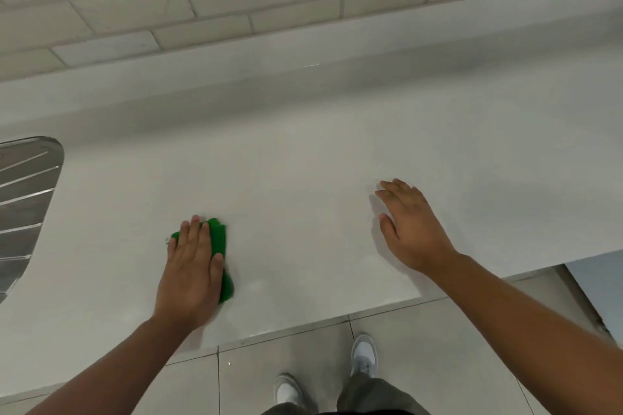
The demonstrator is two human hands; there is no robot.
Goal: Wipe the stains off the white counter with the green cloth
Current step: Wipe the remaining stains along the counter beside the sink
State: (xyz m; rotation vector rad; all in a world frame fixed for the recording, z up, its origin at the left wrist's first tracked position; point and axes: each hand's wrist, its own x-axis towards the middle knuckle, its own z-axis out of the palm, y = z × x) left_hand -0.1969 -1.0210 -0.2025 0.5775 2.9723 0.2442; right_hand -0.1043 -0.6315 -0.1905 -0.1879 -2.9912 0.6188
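Left hand (192,266) lies flat on the green cloth (219,239), fingers straight, pressing it onto the white counter (303,162) rather than clutching it. The cloth is bunched under the palm and sticks out past the thumb side. Right hand (411,229) is well apart to the right, spread and released, holding nothing; I can't tell if it rests on the surface or hovers just above. Main risk as I see it is that nothing pins the cloth but palm pressure, so a fast stroke could slide the hand off and leave the cloth behind. The wad is small, so each pass covers little and may leave strips. I can't make out clear stains from here, so patches between the two hands could get skipped. The counter's front edge runs close behind the left wrist, and a pull-back stroke could drag the cloth off it. The steel drainboard (23,199) sits left of the left hand, and its rim could snag the cloth.
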